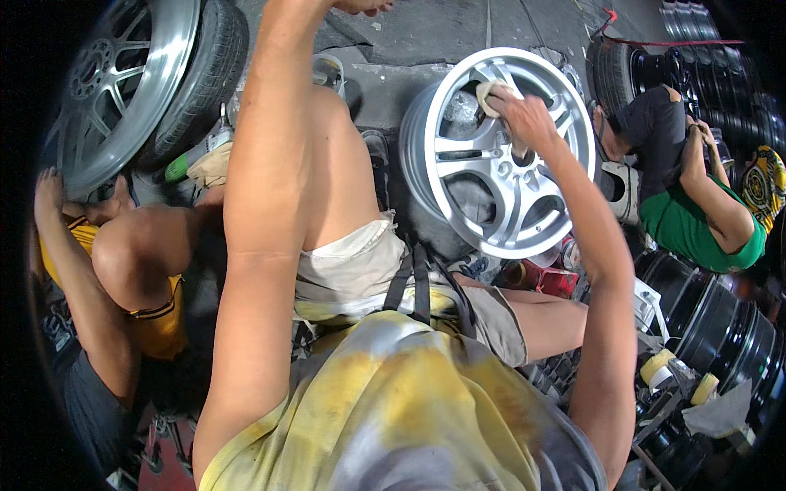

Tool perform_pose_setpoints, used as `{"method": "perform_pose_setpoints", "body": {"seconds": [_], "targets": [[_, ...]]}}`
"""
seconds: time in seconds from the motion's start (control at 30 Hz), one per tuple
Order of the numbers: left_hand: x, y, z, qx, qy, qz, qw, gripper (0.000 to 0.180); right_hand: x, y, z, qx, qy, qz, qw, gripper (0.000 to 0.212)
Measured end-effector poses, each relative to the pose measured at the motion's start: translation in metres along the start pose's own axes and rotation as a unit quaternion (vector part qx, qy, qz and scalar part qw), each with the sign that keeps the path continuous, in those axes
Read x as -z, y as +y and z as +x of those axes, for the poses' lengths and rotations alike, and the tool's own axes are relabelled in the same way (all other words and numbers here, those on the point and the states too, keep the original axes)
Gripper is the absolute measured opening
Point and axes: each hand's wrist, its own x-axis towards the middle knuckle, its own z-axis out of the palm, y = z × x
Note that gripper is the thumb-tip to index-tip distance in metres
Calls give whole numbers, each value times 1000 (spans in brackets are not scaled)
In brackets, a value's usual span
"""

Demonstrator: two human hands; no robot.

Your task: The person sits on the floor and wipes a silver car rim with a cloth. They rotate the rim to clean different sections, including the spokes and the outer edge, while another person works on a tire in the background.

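A silver alloy wheel rim (442, 168) with paired spokes stands tilted before me, right of my raised left knee. My right hand (524, 119) is closed on a pale cloth (490, 96) and presses it to the upper spokes, near the rim's inner edge. Through the opening beside the cloth shows a crumpled, shiny clear or silvery material (463, 110). My left arm reaches far forward, and my left hand (364, 6) is cut off by the top edge of the view. Only a few fingertips show there, so what it holds, if anything, is hidden.
At left, a person in yellow sits by a large multi-spoke wheel (168, 90), a tire (217, 65) and a green power tool (182, 166). At right, a person in green crouches near stacked black rims (720, 315). A container (329, 72) stands beyond my knee.
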Motion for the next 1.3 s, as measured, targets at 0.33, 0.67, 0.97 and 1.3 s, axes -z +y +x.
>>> {"method": "perform_pose_setpoints", "body": {"seconds": [0.33,0.67,0.97,1.3], "targets": [[0,-11,0,5,10,45,999,39,16,-6,-10,45,-13,66,997,37],[-9,28,-5,-33,-8,48,998,42,-18,-14,-34,15,-75,-6,997,46],[-14,41,-3,-36,-40,8,999,41,0,-140,-25,-210,8,344,915,30],[-24,29,0,-69,3,30,997,38,-22,-70,81,-357,20,263,896,30]]}}
